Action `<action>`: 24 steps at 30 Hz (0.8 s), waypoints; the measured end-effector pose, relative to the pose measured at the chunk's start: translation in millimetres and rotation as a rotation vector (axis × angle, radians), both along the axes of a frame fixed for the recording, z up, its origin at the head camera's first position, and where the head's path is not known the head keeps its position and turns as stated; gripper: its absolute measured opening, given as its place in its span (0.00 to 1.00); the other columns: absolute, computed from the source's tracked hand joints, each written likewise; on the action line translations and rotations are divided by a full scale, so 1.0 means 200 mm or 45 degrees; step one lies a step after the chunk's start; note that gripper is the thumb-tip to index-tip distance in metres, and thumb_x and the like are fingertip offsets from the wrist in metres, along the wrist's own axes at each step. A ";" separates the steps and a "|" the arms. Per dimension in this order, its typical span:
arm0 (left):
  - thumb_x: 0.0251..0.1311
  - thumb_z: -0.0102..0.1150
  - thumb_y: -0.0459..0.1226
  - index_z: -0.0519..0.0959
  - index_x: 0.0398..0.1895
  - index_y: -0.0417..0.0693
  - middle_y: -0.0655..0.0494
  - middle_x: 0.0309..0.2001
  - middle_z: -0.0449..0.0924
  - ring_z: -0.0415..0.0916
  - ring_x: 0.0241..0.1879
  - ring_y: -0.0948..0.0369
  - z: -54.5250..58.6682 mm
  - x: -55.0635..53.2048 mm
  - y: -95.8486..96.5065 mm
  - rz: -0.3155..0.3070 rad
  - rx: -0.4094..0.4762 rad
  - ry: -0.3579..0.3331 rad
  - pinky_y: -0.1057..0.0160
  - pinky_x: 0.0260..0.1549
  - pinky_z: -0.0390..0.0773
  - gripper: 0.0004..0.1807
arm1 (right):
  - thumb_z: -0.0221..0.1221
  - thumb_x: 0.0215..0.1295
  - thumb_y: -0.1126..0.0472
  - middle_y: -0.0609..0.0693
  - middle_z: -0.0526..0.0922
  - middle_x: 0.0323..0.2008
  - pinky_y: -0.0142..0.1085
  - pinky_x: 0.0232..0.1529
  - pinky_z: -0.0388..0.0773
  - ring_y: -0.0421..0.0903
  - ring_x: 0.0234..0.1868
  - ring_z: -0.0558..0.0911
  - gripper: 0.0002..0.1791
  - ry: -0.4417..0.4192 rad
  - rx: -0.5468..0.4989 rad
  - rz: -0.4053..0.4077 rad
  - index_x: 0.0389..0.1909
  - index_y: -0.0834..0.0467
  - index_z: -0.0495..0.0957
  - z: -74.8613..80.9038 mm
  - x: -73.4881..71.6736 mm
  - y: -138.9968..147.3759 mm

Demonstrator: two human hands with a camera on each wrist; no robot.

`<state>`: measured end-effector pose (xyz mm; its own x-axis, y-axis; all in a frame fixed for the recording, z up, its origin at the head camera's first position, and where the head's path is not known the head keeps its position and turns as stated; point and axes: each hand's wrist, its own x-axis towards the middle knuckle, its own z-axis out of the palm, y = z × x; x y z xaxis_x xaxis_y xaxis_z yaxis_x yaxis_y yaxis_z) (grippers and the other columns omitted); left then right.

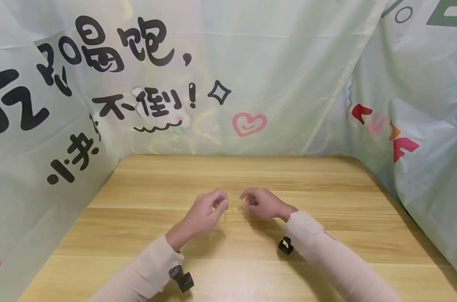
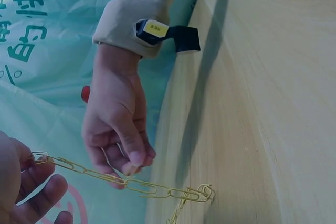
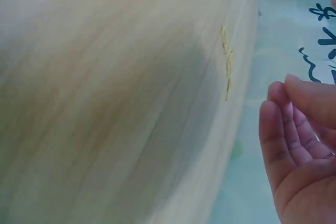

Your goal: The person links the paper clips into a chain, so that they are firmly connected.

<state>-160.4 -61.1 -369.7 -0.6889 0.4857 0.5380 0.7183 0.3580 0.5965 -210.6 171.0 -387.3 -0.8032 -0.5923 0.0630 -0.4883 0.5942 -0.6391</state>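
Head view: a yellow paperclip chain (image 1: pixel 232 206) is held over the worktop (image 1: pixel 307 180) by the L hand (image 1: pixel 202 212), pinched btwn thumb & fingers; the R hand (image 1: pixel 264 203) is held just beside, fingers loosely bent. Worktop is backed by a printed cloth (image 1: pixel 288 84). L wrist view: chain is drawn slantwise from the L fingers, its far part folded back down. R wrist view: chain is partly seen, well apart from R thumb & index, which are held close tog.

Gold paperclip chain (image 2: pixel 126 181) is hanging from the left hand (image 1: pixel 203 212), pinched at one end, links interlocking, bending partway and trailing over the tabletop (image 1: pixel 145 180).
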 end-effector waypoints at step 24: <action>0.68 0.49 0.31 0.74 0.35 0.41 0.59 0.24 0.76 0.74 0.26 0.65 -0.02 -0.02 0.01 0.004 -0.162 0.056 0.67 0.29 0.78 0.05 | 0.58 0.64 0.73 0.51 0.78 0.33 0.32 0.35 0.77 0.65 0.37 0.79 0.19 -0.199 -0.407 0.057 0.56 0.68 0.69 0.10 0.10 -0.03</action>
